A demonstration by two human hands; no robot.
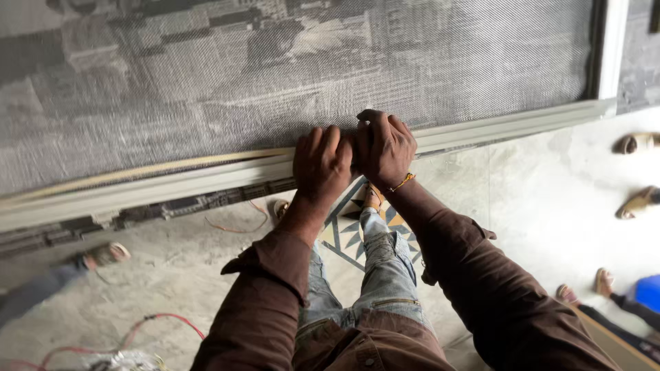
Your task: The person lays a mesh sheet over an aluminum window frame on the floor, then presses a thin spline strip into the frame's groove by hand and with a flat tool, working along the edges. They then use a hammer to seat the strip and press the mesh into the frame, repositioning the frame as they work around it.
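Observation:
A large window screen lies across the upper view: grey wire mesh (206, 75) stretched in a pale metal frame (172, 182). My left hand (322, 167) presses with closed fingers on the frame's near rail, at the mesh edge. My right hand (383, 145) sits right beside it, touching it, fingers curled down onto the same spot; a thin gold bracelet (402, 183) circles that wrist. Whatever lies under the fingers is hidden. Both arms wear brown sleeves. A yellowish strip (137, 170) runs along the mesh edge to the left of my hands.
Below are my jeans-clad legs (385, 268) on a pale stone floor with a patterned tile (347, 233). Other people's feet show at left (103, 254) and right (636, 203). A red cable (155, 319) lies on the floor bottom left; a blue object (650, 292) sits at far right.

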